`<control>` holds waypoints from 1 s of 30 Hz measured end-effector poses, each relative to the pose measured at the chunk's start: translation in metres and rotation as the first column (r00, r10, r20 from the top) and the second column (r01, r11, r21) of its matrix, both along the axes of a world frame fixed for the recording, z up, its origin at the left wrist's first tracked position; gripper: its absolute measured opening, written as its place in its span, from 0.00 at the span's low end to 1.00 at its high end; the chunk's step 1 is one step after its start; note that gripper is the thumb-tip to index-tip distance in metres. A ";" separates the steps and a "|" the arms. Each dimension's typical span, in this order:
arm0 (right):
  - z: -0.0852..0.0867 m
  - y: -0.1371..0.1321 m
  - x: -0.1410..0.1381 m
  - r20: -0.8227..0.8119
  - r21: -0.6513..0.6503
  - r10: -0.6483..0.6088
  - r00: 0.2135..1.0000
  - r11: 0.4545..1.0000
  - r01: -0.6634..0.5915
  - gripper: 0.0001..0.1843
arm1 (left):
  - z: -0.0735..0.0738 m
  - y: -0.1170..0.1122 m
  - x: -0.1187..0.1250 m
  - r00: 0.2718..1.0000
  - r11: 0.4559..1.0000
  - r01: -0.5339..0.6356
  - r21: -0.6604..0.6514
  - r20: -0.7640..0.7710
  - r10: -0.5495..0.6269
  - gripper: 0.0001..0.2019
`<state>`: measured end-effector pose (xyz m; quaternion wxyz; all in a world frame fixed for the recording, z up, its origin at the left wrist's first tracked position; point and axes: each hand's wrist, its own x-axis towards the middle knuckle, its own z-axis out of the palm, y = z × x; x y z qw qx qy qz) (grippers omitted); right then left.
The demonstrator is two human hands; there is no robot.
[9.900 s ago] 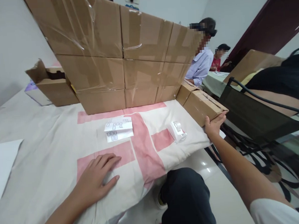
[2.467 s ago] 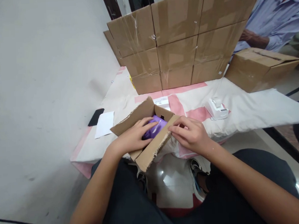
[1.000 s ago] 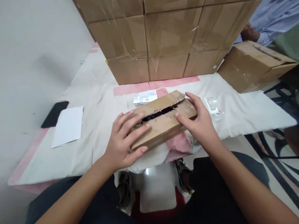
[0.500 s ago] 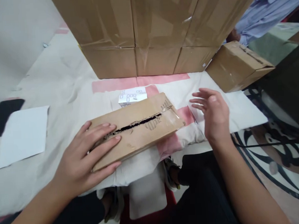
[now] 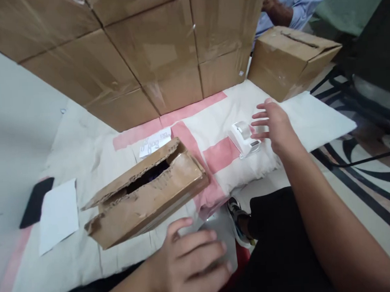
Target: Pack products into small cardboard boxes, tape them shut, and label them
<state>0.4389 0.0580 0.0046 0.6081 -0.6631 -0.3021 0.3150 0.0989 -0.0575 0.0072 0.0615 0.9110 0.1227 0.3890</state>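
Observation:
A long cardboard box (image 5: 145, 195) lies on the cream and pink cloth (image 5: 213, 118), its torn top flaps nearly closed with a dark gap between them. My left hand (image 5: 192, 263) hovers off the box, near the cloth's front edge, fingers loosely curled and holding nothing. My right hand (image 5: 275, 125) is stretched out with fingers spread, just right of a small white device (image 5: 244, 137), close to touching it.
A wall of taped cardboard cartons (image 5: 126, 53) stands behind. Another carton (image 5: 289, 58) sits at the right, with a person's blue sleeve (image 5: 295, 1) beyond. A printed label sheet (image 5: 155, 143), white paper (image 5: 57, 214) and a black phone (image 5: 36, 202) lie on the cloth.
My left hand has lifted off the box and pulled back toward me. My right hand has moved right and forward to the white device. The box flaps have sprung up slightly.

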 end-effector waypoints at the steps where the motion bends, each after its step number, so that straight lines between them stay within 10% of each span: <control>1: 0.002 0.002 0.000 0.012 -0.024 0.013 1.000 1.000 -0.013 0.28 | -0.004 0.012 0.027 0.995 0.997 0.066 0.035 0.069 -0.068 0.07; 6: 0.012 0.004 -0.002 0.007 -0.099 0.089 0.996 0.991 -0.088 0.33 | -0.034 0.087 0.160 0.986 0.992 -0.054 -0.110 0.153 0.071 0.17; 10: 0.017 0.004 -0.005 0.009 -0.142 0.102 0.995 0.985 -0.100 0.33 | -0.061 0.137 0.220 0.940 0.924 -0.186 -0.334 0.212 0.266 0.37; 30: 0.016 -0.028 0.018 0.041 -0.324 0.228 0.973 0.924 -0.203 0.27 | -0.075 0.147 0.215 0.977 0.866 -0.110 -0.488 0.108 0.185 0.44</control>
